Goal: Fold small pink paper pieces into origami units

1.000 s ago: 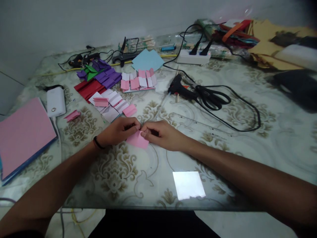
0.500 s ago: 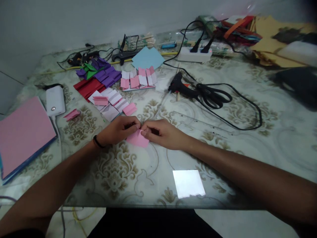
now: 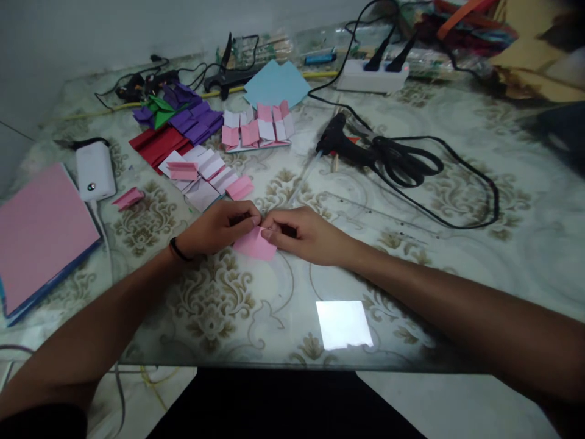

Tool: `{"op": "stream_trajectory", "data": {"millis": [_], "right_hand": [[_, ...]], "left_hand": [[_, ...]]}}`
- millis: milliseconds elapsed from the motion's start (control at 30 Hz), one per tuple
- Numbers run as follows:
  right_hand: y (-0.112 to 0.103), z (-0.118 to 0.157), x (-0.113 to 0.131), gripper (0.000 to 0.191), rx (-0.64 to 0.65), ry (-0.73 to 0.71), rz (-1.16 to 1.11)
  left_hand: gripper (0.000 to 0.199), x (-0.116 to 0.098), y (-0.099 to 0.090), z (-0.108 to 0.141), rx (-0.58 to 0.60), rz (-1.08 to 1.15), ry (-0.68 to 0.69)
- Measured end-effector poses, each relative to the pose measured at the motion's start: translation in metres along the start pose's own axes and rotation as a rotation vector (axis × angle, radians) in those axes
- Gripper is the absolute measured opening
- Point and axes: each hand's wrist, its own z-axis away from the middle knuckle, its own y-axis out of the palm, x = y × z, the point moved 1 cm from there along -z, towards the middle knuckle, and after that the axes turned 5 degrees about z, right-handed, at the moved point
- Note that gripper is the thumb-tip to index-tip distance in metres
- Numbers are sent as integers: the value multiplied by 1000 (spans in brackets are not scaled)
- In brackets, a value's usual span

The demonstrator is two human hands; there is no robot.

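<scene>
A small pink paper (image 3: 256, 244) is pinched between both hands near the middle of the patterned table. My left hand (image 3: 219, 227) grips its upper left side, thumb and forefinger together. On the upper right side, my right hand (image 3: 305, 236) pinches it, and the fingertips of the two hands nearly touch. Just beyond my left hand are folded white and pink papers (image 3: 205, 177). Behind them lie red folded paper (image 3: 162, 146), purple folded paper (image 3: 198, 122) and a pink and white folded row (image 3: 258, 129). One folded pink piece (image 3: 128, 199) sits apart at the left.
A black glue gun (image 3: 342, 143) with coiled cable lies beyond my right hand, near a clear ruler (image 3: 379, 213). A white power strip (image 3: 372, 77) and blue sheets (image 3: 276, 85) are behind. At left are a white power bank (image 3: 95, 171) and pink sheets (image 3: 46, 238).
The view has shifted slightly, so the table's items appear higher in the picture. Both hands keep their pinch on the pink paper, with little visible movement.
</scene>
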Motion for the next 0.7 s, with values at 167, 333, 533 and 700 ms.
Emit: {"op": "stream_trajectory", "data": {"millis": [167,333,533,700], "right_hand": [[0,1,0,22,6,15,-16],[-1,2,0,20,4,29,-1],[-1,2,1,19,9,35,-10],[-1,2,0,19,0,31,-7]], "left_hand": [[23,-2,0,-1,2,-2,-4],[24,-3,1,-2,7,23,-20],[22,-2,1,-2,1,31,-28],[23,-2,2,-2,-6,27,-26]]}}
